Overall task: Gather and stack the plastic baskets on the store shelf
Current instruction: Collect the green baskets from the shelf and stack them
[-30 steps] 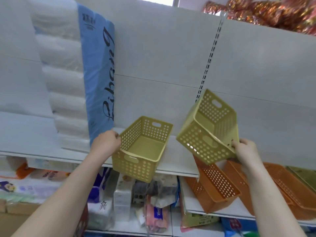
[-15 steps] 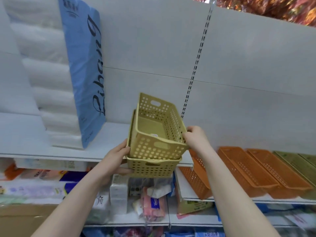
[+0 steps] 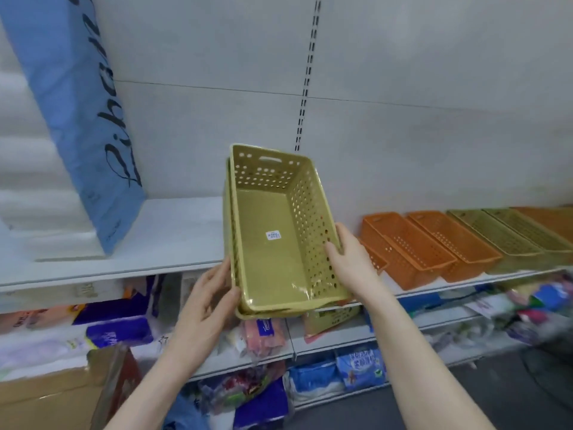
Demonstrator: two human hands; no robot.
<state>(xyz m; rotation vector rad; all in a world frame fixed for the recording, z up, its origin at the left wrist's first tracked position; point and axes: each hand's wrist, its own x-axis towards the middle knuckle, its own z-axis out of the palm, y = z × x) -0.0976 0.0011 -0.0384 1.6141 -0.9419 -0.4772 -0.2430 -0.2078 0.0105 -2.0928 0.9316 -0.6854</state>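
Note:
Two yellow perforated plastic baskets (image 3: 273, 243) are nested one inside the other and held at the front edge of the white shelf (image 3: 173, 231). A small white price sticker lies on the inner basket's floor. My left hand (image 3: 210, 293) grips the stack's left front corner. My right hand (image 3: 347, 259) holds its right wall, fingers on the perforated side. To the right on the shelf stand orange baskets (image 3: 415, 243) and olive-green baskets (image 3: 502, 234) side by side.
A tall blue-and-white pack of paper rolls (image 3: 71, 119) stands on the shelf to the left. Lower shelves hold tissue packs and bagged goods (image 3: 260, 339). A cardboard box (image 3: 62, 395) sits at the bottom left.
The yellow basket carried in my right hand has been set into the other yellow basket and pushed fully down. The view now looks down into the nested pair.

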